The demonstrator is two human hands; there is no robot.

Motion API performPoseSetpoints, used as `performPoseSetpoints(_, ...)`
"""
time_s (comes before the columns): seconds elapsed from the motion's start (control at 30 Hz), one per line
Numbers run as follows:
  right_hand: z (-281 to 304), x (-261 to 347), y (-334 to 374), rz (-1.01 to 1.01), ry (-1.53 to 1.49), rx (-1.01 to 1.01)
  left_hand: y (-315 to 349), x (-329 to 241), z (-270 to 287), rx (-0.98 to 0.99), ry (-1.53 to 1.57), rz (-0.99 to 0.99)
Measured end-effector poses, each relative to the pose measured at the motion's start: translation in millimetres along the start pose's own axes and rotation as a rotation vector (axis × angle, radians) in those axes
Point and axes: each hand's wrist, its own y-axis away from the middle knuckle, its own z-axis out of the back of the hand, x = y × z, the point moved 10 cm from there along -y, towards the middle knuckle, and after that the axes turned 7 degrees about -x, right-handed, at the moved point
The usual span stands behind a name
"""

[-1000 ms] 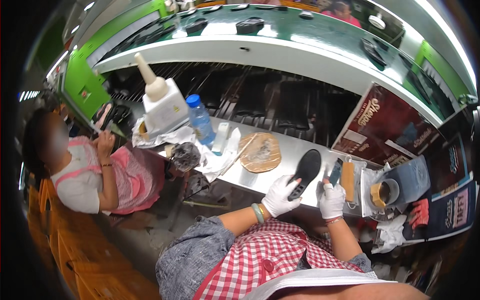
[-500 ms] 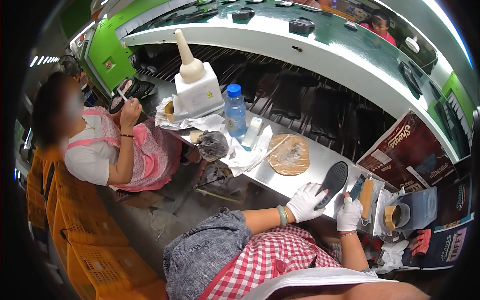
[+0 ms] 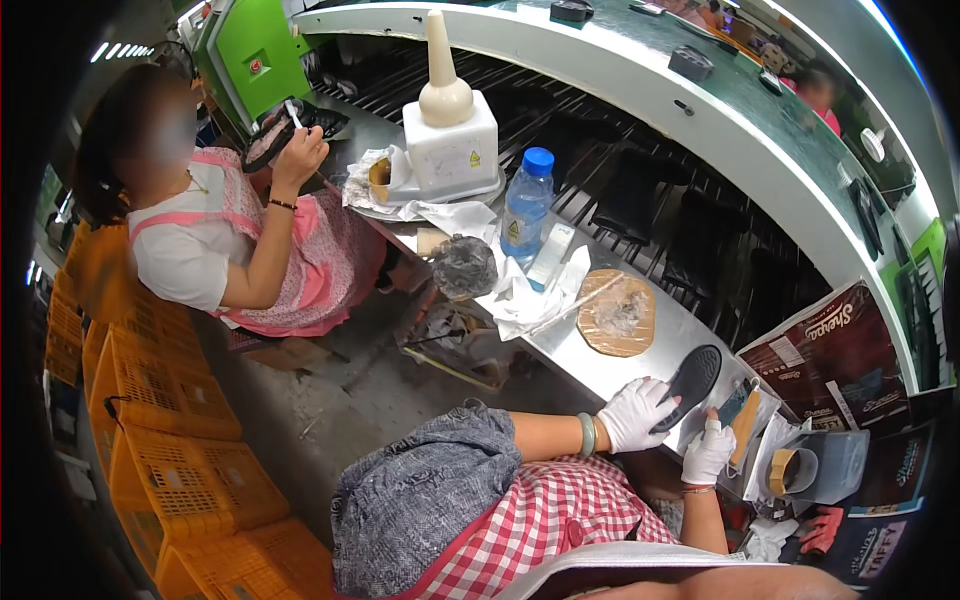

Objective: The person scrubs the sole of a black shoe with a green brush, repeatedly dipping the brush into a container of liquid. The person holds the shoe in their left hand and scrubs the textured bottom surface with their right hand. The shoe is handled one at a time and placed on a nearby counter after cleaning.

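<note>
My left hand (image 3: 636, 415), in a white glove with bare fingertips, is closed on the near end of a black shoe sole (image 3: 694, 385). The sole tilts up over the metal bench. To its right, my right hand (image 3: 708, 450), gloved the same way, has its fingers curled and one fingertip raised. Whatever those fingers may hold is too small to make out. Close beside that fingertip lies a dark blue-grey flat piece (image 3: 738, 400) on the bench.
A plastic-wrapped round board (image 3: 616, 312) with a thin stick, a blue-capped bottle (image 3: 528, 207) and a white nozzled container (image 3: 452, 150) line the bench (image 3: 560, 345). Clear tub (image 3: 838, 462) at right. A co-worker (image 3: 230, 220) sits left, near orange crates (image 3: 190, 470). Conveyor (image 3: 620, 45) behind.
The whole view has shifted, so the bench things appear lower and farther right. My left hand still grips the sole. My right fingertip sits slightly farther left of the blue-grey piece.
</note>
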Motion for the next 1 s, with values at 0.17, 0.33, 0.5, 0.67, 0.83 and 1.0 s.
performPoseSetpoints(0.17,1.2,1.9,-0.7,-0.028,0.007,-0.006,-0.8,1.1,2.0,-0.018,0.008,-0.007)
performPoseSetpoints(0.33,2.3,2.2,0.9,-0.009,-0.081,-0.037,2.2,-3.1,4.8,-0.032,0.032,-0.004)
performPoseSetpoints(0.5,-5.4,-0.8,3.8,-0.063,-0.036,0.008,0.6,3.3,6.3,-0.039,0.020,0.006)
performPoseSetpoints(0.67,-2.4,-5.1,8.8,-0.026,-0.081,-0.054,0.9,1.8,5.1,-0.044,0.004,-0.011)
performPoseSetpoints(0.83,4.3,-8.6,14.3,-0.069,-0.052,-0.009,-1.0,0.0,2.8,-0.020,0.002,-0.004)
performPoseSetpoints(1.0,34.6,-5.5,19.1,-0.056,-0.032,-0.076,-2.9,-1.8,0.8,-0.021,0.003,0.008)
